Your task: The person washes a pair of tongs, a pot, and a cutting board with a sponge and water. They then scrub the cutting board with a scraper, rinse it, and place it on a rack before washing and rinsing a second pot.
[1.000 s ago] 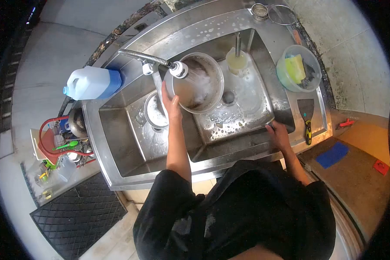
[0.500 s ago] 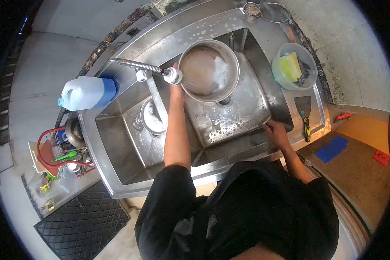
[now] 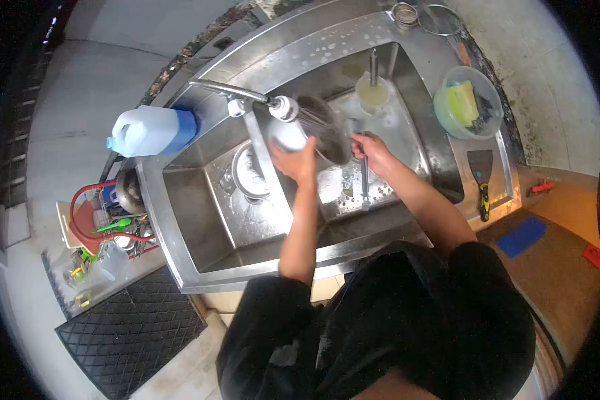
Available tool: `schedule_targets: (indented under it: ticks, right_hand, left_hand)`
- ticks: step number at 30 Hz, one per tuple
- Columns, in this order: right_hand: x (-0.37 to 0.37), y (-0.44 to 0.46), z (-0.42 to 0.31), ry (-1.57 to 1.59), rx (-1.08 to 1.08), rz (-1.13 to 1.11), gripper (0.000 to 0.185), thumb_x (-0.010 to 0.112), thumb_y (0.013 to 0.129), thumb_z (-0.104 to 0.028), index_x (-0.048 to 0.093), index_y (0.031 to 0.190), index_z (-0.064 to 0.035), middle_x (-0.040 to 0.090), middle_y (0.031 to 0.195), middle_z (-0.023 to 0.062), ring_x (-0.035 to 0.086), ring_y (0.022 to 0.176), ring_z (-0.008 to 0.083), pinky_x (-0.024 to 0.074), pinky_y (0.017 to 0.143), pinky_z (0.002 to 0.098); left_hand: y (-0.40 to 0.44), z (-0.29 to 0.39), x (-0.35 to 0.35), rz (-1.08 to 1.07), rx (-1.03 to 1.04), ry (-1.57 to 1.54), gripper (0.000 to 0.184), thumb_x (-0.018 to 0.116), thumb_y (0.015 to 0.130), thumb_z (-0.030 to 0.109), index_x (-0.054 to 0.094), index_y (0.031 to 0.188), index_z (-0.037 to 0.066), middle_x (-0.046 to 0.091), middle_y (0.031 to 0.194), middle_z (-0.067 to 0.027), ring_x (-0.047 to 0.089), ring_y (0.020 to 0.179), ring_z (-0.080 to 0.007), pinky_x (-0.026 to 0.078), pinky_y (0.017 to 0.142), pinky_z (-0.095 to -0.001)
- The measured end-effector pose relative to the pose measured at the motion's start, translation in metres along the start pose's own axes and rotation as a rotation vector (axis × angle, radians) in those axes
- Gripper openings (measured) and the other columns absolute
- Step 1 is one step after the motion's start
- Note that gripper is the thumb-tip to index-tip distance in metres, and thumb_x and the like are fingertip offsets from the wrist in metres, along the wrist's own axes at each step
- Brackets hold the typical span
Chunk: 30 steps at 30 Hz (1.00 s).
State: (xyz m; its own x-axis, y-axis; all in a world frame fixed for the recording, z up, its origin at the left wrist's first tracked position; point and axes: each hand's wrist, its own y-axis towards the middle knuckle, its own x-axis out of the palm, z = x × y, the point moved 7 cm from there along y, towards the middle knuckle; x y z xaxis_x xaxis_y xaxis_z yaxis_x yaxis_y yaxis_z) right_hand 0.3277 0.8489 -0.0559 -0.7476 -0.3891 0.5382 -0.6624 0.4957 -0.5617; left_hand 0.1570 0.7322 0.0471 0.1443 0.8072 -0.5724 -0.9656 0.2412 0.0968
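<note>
A metal pot (image 3: 330,137) is tipped on its side under the spray faucet (image 3: 285,108), blurred by motion, over the right basin. My left hand (image 3: 297,161) grips the pot's near left side, its fingers partly hidden. To the right of the pot, my right hand (image 3: 373,152) is closed around a long, slim grey utensil (image 3: 365,183); its upper end is blurred near the pot, so I cannot tell its kind. Behind, a translucent tub (image 3: 373,95) with yellowish liquid stands in the right basin. Another round metal vessel (image 3: 250,175) sits in the left basin.
A blue-and-white jug (image 3: 150,132) stands on the left ledge. On the right ledge are a plastic tub (image 3: 447,120) with a sponge, a scraper (image 3: 483,190) and strainers (image 3: 440,20). A red dish rack (image 3: 80,223) is at far left.
The pot has swung from upright to tipped, moving slightly down in view and uncovering the tub behind it. My right hand has come from the basin's front right corner towards the pot, holding the utensil.
</note>
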Motion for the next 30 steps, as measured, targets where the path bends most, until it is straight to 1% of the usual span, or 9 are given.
schedule_targets:
  ticks: [1, 5, 7, 9, 16, 21, 25, 27, 30]
  right_hand:
    - [0.012, 0.016, 0.002, -0.078, 0.062, 0.099, 0.029, 0.049, 0.092, -0.024, 0.053, 0.101, 0.0026, 0.062, 0.092, 0.0144, 0.057, 0.071, 0.0186, 0.0464, 0.066, 0.0266]
    - [0.075, 0.047, 0.013, 0.110, 0.257, -0.036, 0.032, 0.047, 0.094, -0.021, 0.046, 0.113, 0.0034, 0.062, 0.098, 0.0176, 0.062, 0.080, 0.0227, 0.0525, 0.070, 0.0288]
    - [0.094, 0.055, 0.013, -0.012, 0.275, -0.074, 0.035, 0.045, 0.095, -0.025, 0.047, 0.114, 0.0036, 0.061, 0.105, 0.0213, 0.063, 0.093, 0.0268, 0.0535, 0.079, 0.0322]
    - [0.101, 0.067, 0.018, 0.033, 0.352, -0.065, 0.031, 0.046, 0.094, -0.025, 0.050, 0.115, -0.0033, 0.062, 0.097, 0.0182, 0.062, 0.090, 0.0251, 0.0527, 0.080, 0.0377]
    - [0.076, 0.056, -0.026, 0.354, 0.179, 0.034, 0.031, 0.047, 0.094, -0.023, 0.046, 0.114, 0.0009, 0.057, 0.109, 0.0211, 0.059, 0.099, 0.0280, 0.0507, 0.086, 0.0367]
    - [0.107, 0.043, -0.036, 0.351, 0.206, -0.195, 0.031, 0.042, 0.096, -0.025, 0.047, 0.112, 0.0012, 0.057, 0.114, 0.0193, 0.057, 0.103, 0.0289, 0.0482, 0.088, 0.0373]
    - [0.132, 0.046, -0.047, 0.248, 0.073, -0.054, 0.026, 0.040, 0.095, -0.023, 0.052, 0.107, -0.0025, 0.061, 0.109, 0.0128, 0.060, 0.099, 0.0254, 0.0485, 0.081, 0.0344]
    - [0.139, 0.056, -0.042, 0.232, 0.120, -0.074, 0.025, 0.038, 0.096, -0.021, 0.053, 0.106, -0.0048, 0.063, 0.104, 0.0106, 0.062, 0.094, 0.0241, 0.0490, 0.076, 0.0325]
    - [0.141, 0.060, -0.032, -0.001, 0.154, -0.101, 0.027, 0.036, 0.096, -0.023, 0.055, 0.107, -0.0070, 0.064, 0.099, 0.0098, 0.062, 0.083, 0.0195, 0.0493, 0.069, 0.0300]
  left_hand:
    - [-0.014, 0.009, -0.013, 0.009, -0.013, 0.090, 0.087, 0.078, 0.050, 0.027, 0.042, 0.126, 0.004, 0.041, 0.124, -0.0252, 0.041, 0.115, -0.0376, 0.033, 0.098, -0.0471]
    - [-0.028, 0.007, -0.052, 0.015, -0.023, 0.095, 0.089, 0.077, 0.051, 0.028, 0.041, 0.127, 0.003, 0.043, 0.122, -0.0221, 0.041, 0.117, -0.0376, 0.031, 0.100, -0.0471]
    - [-0.029, -0.003, -0.073, 0.088, -0.094, -0.119, 0.085, 0.076, 0.051, 0.025, 0.042, 0.125, 0.001, 0.044, 0.121, -0.0206, 0.042, 0.115, -0.0371, 0.031, 0.099, -0.0464]
    - [-0.031, 0.018, -0.099, 0.137, -0.069, 0.041, 0.083, 0.076, 0.050, 0.022, 0.043, 0.123, 0.000, 0.044, 0.121, -0.0201, 0.042, 0.114, -0.0365, 0.031, 0.100, -0.0458]
    - [-0.023, 0.040, -0.137, 0.082, 0.300, -0.219, 0.087, 0.068, 0.052, 0.009, 0.031, 0.130, 0.003, 0.036, 0.125, -0.0155, 0.035, 0.119, -0.0303, 0.023, 0.105, -0.0442]
    - [-0.012, 0.035, -0.159, 0.101, 0.348, -0.415, 0.098, 0.080, 0.062, 0.038, 0.023, 0.134, 0.004, 0.032, 0.130, -0.0167, 0.033, 0.122, -0.0309, 0.025, 0.103, -0.0458]
    - [-0.009, 0.056, -0.185, 0.152, 0.447, -0.371, 0.101, 0.078, 0.062, 0.046, 0.021, 0.133, 0.001, 0.029, 0.128, -0.0186, 0.033, 0.122, -0.0308, 0.024, 0.103, -0.0452]
    - [-0.012, 0.077, -0.200, 0.211, 0.632, -0.191, 0.105, 0.077, 0.059, 0.048, 0.019, 0.133, 0.001, 0.028, 0.127, -0.0185, 0.032, 0.122, -0.0316, 0.024, 0.102, -0.0465]
    - [-0.014, 0.082, -0.215, 0.242, 0.658, -0.179, 0.108, 0.076, 0.058, 0.047, 0.015, 0.135, 0.002, 0.027, 0.128, -0.0191, 0.031, 0.122, -0.0339, 0.023, 0.101, -0.0486]
